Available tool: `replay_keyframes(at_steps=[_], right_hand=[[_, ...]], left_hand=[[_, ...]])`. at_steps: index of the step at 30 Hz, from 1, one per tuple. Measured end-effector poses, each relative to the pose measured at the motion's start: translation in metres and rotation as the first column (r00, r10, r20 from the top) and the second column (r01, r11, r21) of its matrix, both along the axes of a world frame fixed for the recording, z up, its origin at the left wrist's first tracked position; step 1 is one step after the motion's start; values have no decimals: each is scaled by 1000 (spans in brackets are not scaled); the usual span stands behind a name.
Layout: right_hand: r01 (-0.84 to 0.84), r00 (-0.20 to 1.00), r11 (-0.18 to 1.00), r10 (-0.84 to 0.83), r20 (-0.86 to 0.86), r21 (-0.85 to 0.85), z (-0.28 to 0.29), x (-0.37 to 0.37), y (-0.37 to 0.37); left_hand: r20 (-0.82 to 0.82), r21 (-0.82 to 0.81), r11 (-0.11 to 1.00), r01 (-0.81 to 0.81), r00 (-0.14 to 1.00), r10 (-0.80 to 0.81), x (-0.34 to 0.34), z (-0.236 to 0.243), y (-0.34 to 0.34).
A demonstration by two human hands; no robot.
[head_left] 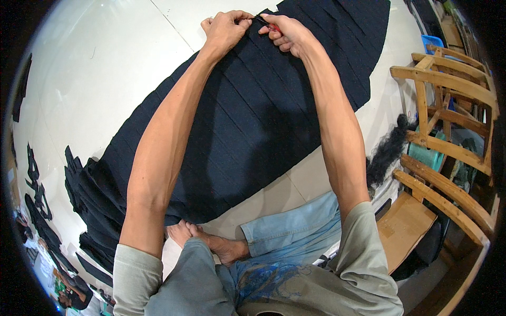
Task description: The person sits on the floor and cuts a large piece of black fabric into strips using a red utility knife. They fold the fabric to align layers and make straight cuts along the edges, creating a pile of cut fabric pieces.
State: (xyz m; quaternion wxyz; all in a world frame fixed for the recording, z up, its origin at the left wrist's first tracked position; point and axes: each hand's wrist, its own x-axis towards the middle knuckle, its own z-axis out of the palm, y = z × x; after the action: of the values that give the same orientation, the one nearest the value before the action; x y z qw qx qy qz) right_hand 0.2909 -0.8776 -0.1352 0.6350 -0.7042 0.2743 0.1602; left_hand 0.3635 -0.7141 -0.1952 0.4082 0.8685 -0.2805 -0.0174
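A large dark navy-black fabric (247, 131) with long parallel seam-like lines lies across the pale floor in front of me. Both my arms reach out over it to its far edge. My left hand (225, 30) pinches that edge between thumb and fingertips. Close beside it, almost touching, my right hand (290, 38) is closed around small red-handled snips (274, 27). Their dark tip points toward my left fingers at the cloth edge; fingers partly cover the tool. At the near left, the fabric is bunched into folds.
Wooden chairs (448, 79) stand along the right, with a cardboard sheet (406, 226) and a heap of black fluffy thread (387, 150) nearby. Black cloth scraps (39, 197) lie on the pale tiled floor (105, 68) at left. Another person (76, 289) appears at the lower left.
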Motion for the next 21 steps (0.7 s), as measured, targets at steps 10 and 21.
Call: replay_keyframes(at_steps=[10,21], right_hand=[[226,923,951,-279,265,213,-5,-15,5],[424,807,306,-555,202,-853,1,-270,-73]], left_hand=[[-82,44,996,76,994,-73,2,3,3],[61,293,956,-9,998,-10,-193,60,116]])
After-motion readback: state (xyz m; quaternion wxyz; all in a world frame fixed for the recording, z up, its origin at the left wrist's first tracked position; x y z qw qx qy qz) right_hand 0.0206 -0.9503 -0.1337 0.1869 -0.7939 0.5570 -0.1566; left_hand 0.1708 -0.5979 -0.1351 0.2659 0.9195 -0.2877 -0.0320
